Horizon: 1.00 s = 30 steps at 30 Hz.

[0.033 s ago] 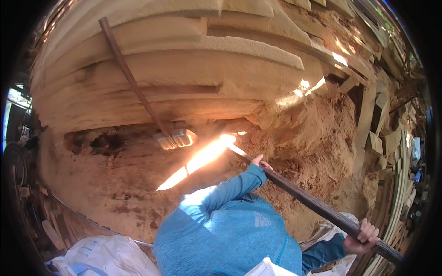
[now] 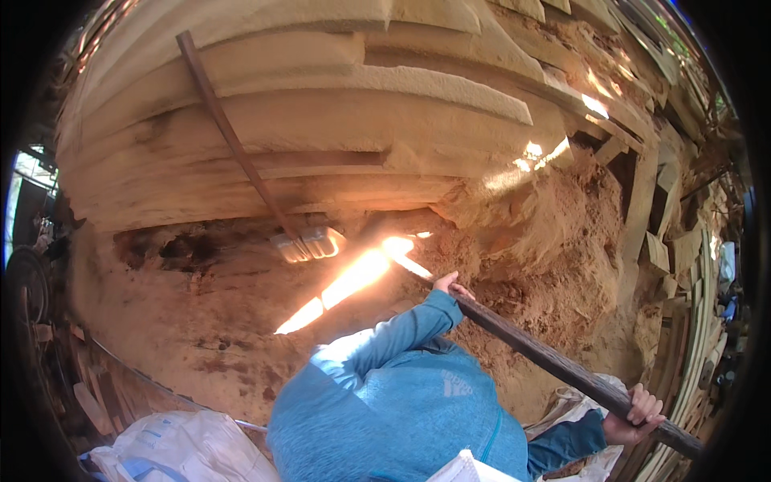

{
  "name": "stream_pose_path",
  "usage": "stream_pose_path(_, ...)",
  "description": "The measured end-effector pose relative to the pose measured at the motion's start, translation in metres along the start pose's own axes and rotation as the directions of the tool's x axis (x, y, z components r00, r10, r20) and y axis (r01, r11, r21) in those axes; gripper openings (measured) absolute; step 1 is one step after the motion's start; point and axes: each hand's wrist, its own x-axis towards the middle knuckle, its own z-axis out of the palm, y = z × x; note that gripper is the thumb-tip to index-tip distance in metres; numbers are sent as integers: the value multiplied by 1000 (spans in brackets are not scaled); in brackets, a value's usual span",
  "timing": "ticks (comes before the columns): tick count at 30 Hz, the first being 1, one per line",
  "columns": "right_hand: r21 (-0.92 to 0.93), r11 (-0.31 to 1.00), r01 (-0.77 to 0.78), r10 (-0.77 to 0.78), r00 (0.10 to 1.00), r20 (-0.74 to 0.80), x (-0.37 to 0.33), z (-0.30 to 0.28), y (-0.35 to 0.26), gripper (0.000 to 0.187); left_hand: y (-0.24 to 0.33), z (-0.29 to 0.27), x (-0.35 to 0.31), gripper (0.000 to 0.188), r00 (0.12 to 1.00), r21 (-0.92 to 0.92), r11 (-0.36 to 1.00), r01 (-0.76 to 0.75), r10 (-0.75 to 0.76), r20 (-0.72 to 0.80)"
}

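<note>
A long dark wooden pole (image 2: 534,349) slants from the middle of the view down to the lower right. My left hand (image 2: 451,284) grips it near the upper end, arm reaching across my body in a blue sleeve. Lower right, my right hand (image 2: 634,414) is wrapped round the pole near its near end. Past my left hand the pole runs into a glaring strip of sunlight (image 2: 353,281), so whatever its far tip carries is washed out. Reddish-brown sawdust-like loose material (image 2: 554,265) lies heaped beside the pole.
A brown handle (image 2: 229,136) with a shiny metal head (image 2: 309,244) leans on stacked, dust-covered boards (image 2: 305,120) ahead. White sacks (image 2: 189,446) lie at lower left, more at lower right. Loose planks (image 2: 695,321) stand along the right; wood pieces (image 2: 92,406) sit at left.
</note>
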Motion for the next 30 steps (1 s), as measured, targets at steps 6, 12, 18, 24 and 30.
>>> stream_pose_path(6,323,940,-112,191,955,-227,6,-58,26,31,83,45,-115,21,932,-35,968,-250,250,263)
stream_pose_path(12,396,910,-122,314,826,-467,1,-66,98,33,154,84,-122,27,923,-140,935,-324,346,170)
stream_pose_path(18,405,908,-103,265,892,-366,5,-60,109,33,162,99,-111,22,910,-88,925,-370,380,167)
stream_pose_path(24,389,918,-81,251,878,-408,5,-64,114,32,157,106,-112,24,901,-147,913,-382,403,161)
stream_pose_path(30,373,926,-60,238,860,-451,-2,-78,91,32,134,111,-96,23,869,-122,900,-419,437,233)
